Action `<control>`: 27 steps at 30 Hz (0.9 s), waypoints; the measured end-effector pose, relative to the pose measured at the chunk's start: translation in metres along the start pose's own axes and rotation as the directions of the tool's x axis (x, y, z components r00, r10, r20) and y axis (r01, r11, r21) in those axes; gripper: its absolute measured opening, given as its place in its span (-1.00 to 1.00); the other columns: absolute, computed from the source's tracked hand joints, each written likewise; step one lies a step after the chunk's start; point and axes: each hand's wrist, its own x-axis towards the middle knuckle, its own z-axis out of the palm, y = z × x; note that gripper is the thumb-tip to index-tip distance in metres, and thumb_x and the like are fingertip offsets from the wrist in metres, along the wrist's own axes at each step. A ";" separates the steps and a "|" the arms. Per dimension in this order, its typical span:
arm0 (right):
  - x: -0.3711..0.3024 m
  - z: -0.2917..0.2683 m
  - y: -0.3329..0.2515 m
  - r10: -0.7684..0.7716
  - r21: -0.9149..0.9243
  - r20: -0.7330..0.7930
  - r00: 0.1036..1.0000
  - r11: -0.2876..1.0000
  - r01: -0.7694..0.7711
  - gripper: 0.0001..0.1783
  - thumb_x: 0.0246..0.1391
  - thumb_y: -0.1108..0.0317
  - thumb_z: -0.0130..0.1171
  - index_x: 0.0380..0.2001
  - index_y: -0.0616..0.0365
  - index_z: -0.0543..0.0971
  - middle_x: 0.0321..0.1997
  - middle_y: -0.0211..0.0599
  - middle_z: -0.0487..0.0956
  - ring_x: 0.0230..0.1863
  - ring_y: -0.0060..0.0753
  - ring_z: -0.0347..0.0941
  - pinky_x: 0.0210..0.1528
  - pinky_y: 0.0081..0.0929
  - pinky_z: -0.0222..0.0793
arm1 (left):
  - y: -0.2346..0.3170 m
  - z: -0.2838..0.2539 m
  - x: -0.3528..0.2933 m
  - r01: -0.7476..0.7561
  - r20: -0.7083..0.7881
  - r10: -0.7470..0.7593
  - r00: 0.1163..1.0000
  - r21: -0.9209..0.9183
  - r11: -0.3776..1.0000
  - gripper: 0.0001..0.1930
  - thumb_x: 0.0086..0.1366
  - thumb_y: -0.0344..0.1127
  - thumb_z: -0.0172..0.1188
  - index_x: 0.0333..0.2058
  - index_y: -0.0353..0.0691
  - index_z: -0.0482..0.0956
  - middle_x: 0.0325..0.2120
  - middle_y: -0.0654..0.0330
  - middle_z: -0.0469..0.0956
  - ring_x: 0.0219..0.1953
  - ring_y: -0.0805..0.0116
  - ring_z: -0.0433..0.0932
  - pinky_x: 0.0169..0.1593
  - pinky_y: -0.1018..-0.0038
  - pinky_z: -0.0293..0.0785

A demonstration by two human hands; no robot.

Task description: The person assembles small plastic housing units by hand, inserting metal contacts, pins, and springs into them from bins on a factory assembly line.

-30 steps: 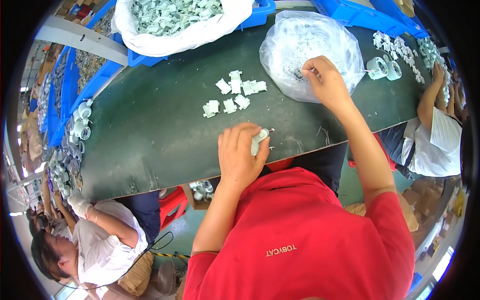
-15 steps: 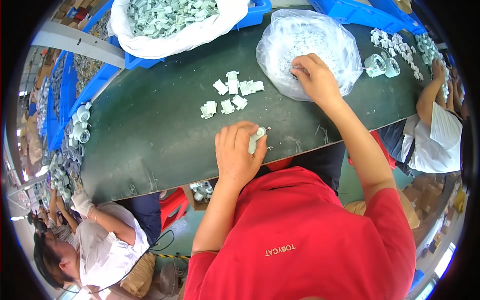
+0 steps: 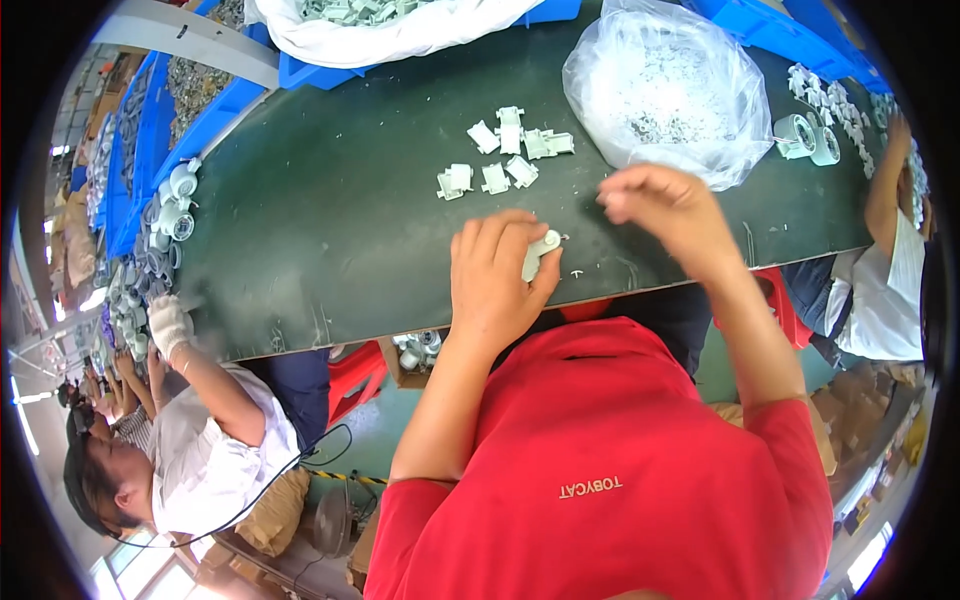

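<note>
My left hand (image 3: 496, 270) is closed round a pale green plastic part (image 3: 540, 254) with a round knob at its upper end, held at the table's near edge. To the right, my right hand (image 3: 668, 212) hangs over the table just in front of a clear plastic bag (image 3: 596, 95) of tiny whitish pieces. Its thumb and fingertips come together and are a little blurred; whatever is between them is too small to make out. Beyond my left hand lies a loose group of pale green plastic housings (image 3: 494, 179) on the dark green tabletop (image 3: 340, 210).
A white-lined blue bin (image 3: 400, 45) of pale green parts stands at the back. Round pale green cases (image 3: 797, 136) and white pieces (image 3: 830, 105) lie at right. Co-workers sit on both sides, one wearing a white glove (image 3: 170, 325). Grey parts (image 3: 135, 290) are heaped at far left.
My right hand has drawn back out of the bag toward my left hand, fingers pinched. My left hand still holds the pale green part. The whole view has shifted slightly.
</note>
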 end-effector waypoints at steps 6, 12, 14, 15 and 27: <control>-0.002 0.041 0.016 -0.079 -0.007 0.142 0.987 0.997 0.081 -0.85 0.17 0.53 0.23 -0.19 0.24 0.69 -0.12 -0.35 0.62 -0.07 -0.57 0.50 0.02 -0.59 0.39 | -0.002 0.002 0.001 -0.002 -0.007 0.002 1.000 0.022 1.000 -0.68 0.02 -0.38 0.38 -0.23 -0.19 0.51 -0.12 0.17 0.53 -0.15 0.11 0.47 -0.10 0.25 0.32; 0.009 0.045 0.014 0.003 0.096 0.198 0.980 0.995 -0.022 -0.83 0.19 0.42 0.26 -0.18 0.23 0.67 -0.31 -0.44 0.61 -0.28 -0.66 0.47 -0.16 -0.65 0.39 | -0.004 0.002 0.001 -0.009 -0.054 0.008 0.998 -0.014 1.000 -0.67 0.01 -0.39 0.39 -0.25 -0.20 0.46 -0.09 0.13 0.52 -0.13 0.09 0.48 -0.11 0.23 0.32; 0.012 0.046 0.015 0.072 0.096 0.210 0.975 0.991 -0.094 -0.81 0.18 0.40 0.27 -0.17 0.25 0.65 -0.32 -0.44 0.61 -0.29 -0.66 0.48 -0.17 -0.64 0.39 | -0.002 0.001 0.003 0.028 -0.022 -0.028 0.999 0.008 1.000 -0.61 -0.03 -0.44 0.41 -0.22 -0.18 0.44 -0.08 0.09 0.52 -0.06 0.05 0.49 -0.05 0.21 0.35; 0.012 0.048 0.020 0.066 0.113 0.230 0.971 0.989 -0.094 -0.79 0.18 0.39 0.28 -0.16 0.25 0.63 -0.30 -0.43 0.62 -0.28 -0.66 0.49 -0.16 -0.64 0.40 | -0.001 0.001 0.002 0.026 -0.021 -0.026 0.999 0.007 1.000 -0.61 -0.03 -0.44 0.41 -0.22 -0.18 0.44 -0.08 0.09 0.52 -0.06 0.05 0.49 -0.05 0.21 0.35; 0.000 0.055 0.014 0.101 0.203 0.205 0.974 0.969 -0.143 -0.79 0.22 0.36 0.25 -0.16 0.26 0.62 -0.26 -0.40 0.63 -0.20 -0.66 0.51 -0.12 -0.65 0.40 | -0.002 0.007 -0.016 0.030 -0.163 -0.029 0.986 -0.001 1.000 -0.65 0.01 -0.41 0.42 -0.24 -0.11 0.48 -0.12 0.19 0.53 -0.17 0.12 0.47 -0.11 0.25 0.31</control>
